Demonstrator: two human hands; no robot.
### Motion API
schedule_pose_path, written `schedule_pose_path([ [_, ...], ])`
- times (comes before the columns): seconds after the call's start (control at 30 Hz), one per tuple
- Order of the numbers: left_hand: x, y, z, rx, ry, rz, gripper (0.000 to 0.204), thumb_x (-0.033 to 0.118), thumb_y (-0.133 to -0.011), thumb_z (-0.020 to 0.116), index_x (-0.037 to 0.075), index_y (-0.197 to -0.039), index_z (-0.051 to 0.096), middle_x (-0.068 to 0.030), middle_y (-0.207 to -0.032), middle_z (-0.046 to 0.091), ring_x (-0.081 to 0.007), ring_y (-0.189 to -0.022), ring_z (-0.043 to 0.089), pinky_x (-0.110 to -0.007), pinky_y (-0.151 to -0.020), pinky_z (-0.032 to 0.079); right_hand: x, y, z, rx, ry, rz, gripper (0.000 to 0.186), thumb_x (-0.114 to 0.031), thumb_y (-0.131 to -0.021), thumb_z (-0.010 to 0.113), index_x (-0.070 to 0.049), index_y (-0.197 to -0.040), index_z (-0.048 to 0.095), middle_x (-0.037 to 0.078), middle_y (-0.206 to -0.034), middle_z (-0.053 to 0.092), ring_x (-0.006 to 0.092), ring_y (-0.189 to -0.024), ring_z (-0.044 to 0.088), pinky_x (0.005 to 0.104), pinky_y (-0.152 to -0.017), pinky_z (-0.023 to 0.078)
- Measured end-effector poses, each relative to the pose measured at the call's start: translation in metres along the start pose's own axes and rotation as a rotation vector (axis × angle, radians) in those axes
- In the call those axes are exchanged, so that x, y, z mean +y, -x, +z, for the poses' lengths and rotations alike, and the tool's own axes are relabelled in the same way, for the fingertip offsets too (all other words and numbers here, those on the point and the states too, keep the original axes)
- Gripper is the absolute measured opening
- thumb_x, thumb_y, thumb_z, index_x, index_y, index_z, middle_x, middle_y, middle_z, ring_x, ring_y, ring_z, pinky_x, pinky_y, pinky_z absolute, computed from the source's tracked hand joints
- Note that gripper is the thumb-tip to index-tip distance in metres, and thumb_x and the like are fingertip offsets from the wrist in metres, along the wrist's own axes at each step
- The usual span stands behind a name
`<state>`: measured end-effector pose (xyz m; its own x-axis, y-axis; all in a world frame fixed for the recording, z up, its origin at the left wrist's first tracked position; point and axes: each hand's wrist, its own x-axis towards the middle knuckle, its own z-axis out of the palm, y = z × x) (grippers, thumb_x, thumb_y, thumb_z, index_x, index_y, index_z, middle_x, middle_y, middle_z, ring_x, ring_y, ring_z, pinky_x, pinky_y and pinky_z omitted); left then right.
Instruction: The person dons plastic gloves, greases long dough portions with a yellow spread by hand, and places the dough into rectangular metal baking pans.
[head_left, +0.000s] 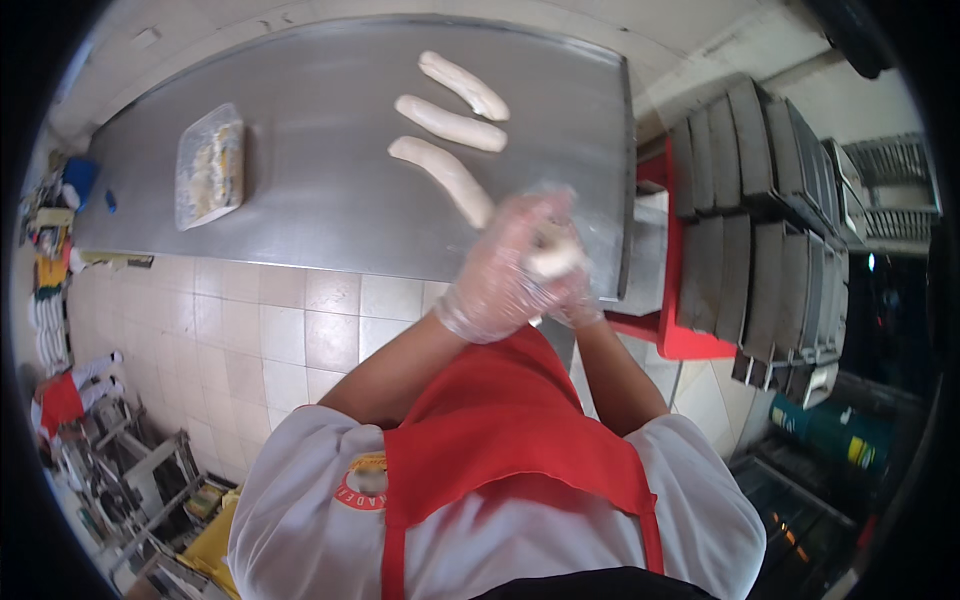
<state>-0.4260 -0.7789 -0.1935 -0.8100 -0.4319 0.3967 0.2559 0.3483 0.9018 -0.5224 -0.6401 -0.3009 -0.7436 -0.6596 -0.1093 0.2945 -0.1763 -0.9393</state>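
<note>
Both hands [525, 270] clasp dough lump [553, 260] — 3 dough logs [447, 123] nr.

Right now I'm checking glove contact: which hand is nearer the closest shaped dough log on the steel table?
Left. The left hand overlaps the log's near end; the right hand sits behind it, farther right.

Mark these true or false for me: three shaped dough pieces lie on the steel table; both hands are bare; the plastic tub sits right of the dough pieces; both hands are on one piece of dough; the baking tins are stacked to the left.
1. Three shaped dough pieces lie on the steel table: true.
2. Both hands are bare: false; the left hand and right hand wear clear gloves.
3. The plastic tub sits right of them: false; left.
4. Both hands are on one piece of dough: true.
5. The baking tins are stacked to the left: false; on the right.
</note>
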Motion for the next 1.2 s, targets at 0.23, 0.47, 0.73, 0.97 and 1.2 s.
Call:
schedule_pose_path([
  [0.23, -0.117, 0.077, -0.005, -0.329, -0.502, -0.305, 0.046, 0.006, -0.092, 0.063, 0.001, -0.137, 0.059, -0.0199, -0.134, 0.063, -0.0367, -0.129, 0.06, -0.049, -0.11, 0.047, -0.009, 0.053, -0.059, -0.008, 1.788, -0.042, 0.059, -0.017, -0.085, 0.066, -0.003, -0.142, 0.054, 0.022, -0.143, 0.054, 0.0417, -0.139, 0.048, 0.0536, -0.118, 0.035],
  [0.47, -0.153, 0.08, 0.084, -0.571, -1.093, -0.023, 0.071, 0.034, -0.104, 0.044, 0.001, -0.164, 0.025, -0.0256, -0.17, 0.023, -0.0497, -0.157, 0.017, -0.059, -0.128, 0.011, 0.096, 0.043, -0.055, 0.206, 1.632, -0.234, 0.07, -0.032, -0.103, 0.054, 0.009, -0.157, 0.036, 0.028, -0.166, 0.031, 0.049, -0.154, 0.028, 0.0642, -0.122, 0.024],
  [0.73, -0.153, 0.026, 0.095, -0.614, -1.135, 0.038, 0.075, 0.041, -0.102, 0.053, 0.001, -0.162, 0.033, -0.0242, -0.169, 0.026, -0.0455, -0.156, 0.024, -0.059, -0.126, 0.018, 0.047, -0.034, -0.12, -0.021, 1.694, -0.502, 0.053, -0.039, -0.107, 0.046, -0.019, -0.156, 0.049, 0.006, -0.169, 0.036, 0.0368, -0.156, 0.029, 0.0574, -0.125, 0.026],
  [0.97, -0.123, 0.135, 0.012, -0.29, -0.047, -0.597, 0.067, 0.03, -0.105, 0.055, -0.003, -0.159, 0.035, -0.0191, -0.163, 0.04, -0.0276, -0.151, 0.037, -0.042, -0.124, 0.027, 0.035, 0.037, -0.11, 0.266, 1.786, -0.171, 0.053, -0.039, -0.103, 0.056, -0.016, -0.151, 0.054, 0.007, -0.164, 0.043, 0.037, -0.15, 0.038, 0.0579, -0.122, 0.029],
  [1.2, -0.173, 0.157, 0.014, -0.142, 0.212, -0.469, 0.065, 0.014, -0.103, 0.06, 0.002, -0.161, 0.033, -0.0145, -0.159, 0.045, -0.0269, -0.143, 0.047, -0.039, -0.118, 0.039, 0.045, 0.022, -0.033, -0.304, 1.418, -0.58, 0.059, -0.037, -0.088, 0.075, -0.022, -0.143, 0.058, 0.006, -0.147, 0.059, 0.0331, -0.142, 0.047, 0.046, -0.118, 0.038],
])
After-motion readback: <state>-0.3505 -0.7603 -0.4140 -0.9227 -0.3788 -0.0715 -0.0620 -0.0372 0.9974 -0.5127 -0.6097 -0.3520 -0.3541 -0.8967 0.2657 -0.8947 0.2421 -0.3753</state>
